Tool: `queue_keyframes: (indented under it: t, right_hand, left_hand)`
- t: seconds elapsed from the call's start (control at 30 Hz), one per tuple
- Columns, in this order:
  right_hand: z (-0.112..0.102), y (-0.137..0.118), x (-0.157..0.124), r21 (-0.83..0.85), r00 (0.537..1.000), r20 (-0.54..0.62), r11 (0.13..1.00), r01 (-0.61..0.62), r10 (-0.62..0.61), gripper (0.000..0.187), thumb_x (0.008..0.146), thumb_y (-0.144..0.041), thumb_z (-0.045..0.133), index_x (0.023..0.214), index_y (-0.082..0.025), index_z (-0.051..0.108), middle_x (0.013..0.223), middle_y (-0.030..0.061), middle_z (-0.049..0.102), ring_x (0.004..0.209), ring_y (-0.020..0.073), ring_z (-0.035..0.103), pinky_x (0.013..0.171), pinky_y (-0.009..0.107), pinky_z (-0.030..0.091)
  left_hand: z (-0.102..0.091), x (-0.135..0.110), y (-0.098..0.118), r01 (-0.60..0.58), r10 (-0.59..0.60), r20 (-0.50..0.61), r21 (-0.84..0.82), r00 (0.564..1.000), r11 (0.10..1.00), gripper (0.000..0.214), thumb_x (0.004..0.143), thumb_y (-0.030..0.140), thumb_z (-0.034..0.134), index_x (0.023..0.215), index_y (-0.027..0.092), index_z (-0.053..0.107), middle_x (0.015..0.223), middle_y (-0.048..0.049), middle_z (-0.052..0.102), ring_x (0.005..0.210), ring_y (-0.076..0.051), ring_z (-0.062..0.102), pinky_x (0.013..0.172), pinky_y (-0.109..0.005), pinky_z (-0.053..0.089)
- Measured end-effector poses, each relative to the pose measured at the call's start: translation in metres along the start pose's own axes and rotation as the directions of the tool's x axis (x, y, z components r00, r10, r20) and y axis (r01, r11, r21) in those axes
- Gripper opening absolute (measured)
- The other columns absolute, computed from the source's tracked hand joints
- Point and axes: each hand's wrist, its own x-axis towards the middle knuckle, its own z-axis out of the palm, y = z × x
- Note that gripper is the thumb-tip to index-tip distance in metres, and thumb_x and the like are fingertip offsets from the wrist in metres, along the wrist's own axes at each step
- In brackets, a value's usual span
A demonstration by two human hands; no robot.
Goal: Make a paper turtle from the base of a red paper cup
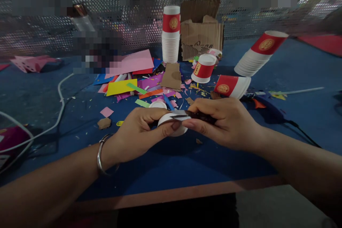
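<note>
Near the front of the blue table, my left hand (136, 130) grips a white paper cup piece (179, 131), thumb pressed on its side. My right hand (226, 123) is closed around a pair of scissors (180, 116) with dark handles; their blades lie against the white piece, close to my left thumb. How far the blades have cut in, I cannot tell. Just beyond my left fingers is a white round piece (158, 105), with a blue pen-like stick (168, 102) beside it. A red-and-white paper cup (231, 86) lies on its side past my right hand.
Paper sheets (130, 64) and scraps are heaped beyond my hands. A cup stack (171, 35) stands by a torn cardboard box (201, 37); another stack (260, 52) leans at right. An upside-down cup (204, 68) sits between. A glue gun (269, 108) and a white cable (61, 99) flank the workspace.
</note>
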Motion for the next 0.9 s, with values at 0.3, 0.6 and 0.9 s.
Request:
queue_keyframes:
  t: [0.3,0.6,0.9]
  right_hand:
    - [0.001,0.001,0.001,0.027,0.999,0.018,0.999,-0.037,0.037,0.055,0.11,-0.064,0.058,0.075,-0.021,0.053,0.061,-0.0041,0.054,0.053,0.0087,0.046,0.057,0.028,0.034]
    - [0.0,0.001,0.003,0.146,0.996,0.058,0.987,-0.071,0.063,0.054,0.109,-0.061,0.062,0.074,-0.021,0.052,0.064,-0.0042,0.051,0.057,0.0097,0.048,0.059,0.029,0.036]
    - [0.002,0.005,0.007,0.2,0.989,0.079,0.97,-0.141,0.127,0.059,0.107,-0.069,0.059,0.074,-0.02,0.058,0.065,-0.0038,0.05,0.062,0.0104,0.048,0.06,0.028,0.036]
  left_hand:
    - [-0.006,0.0,-0.006,0.071,-0.071,0.03,0.001,0.997,0.998,0.027,0.096,0.037,0.078,0.08,0.015,0.077,0.072,0.0003,0.065,0.067,-0.011,0.052,0.06,-0.022,0.041]
    - [-0.014,0.002,-0.004,0.086,-0.089,0.109,0.029,0.99,0.996,0.03,0.096,0.038,0.08,0.077,0.017,0.071,0.069,0.0038,0.059,0.064,-0.009,0.047,0.059,-0.02,0.039]
    - [-0.015,0.006,-0.004,0.131,-0.13,0.106,-0.002,0.986,0.991,0.03,0.092,0.04,0.085,0.079,0.016,0.074,0.069,0.003,0.062,0.063,-0.009,0.05,0.058,-0.019,0.04]
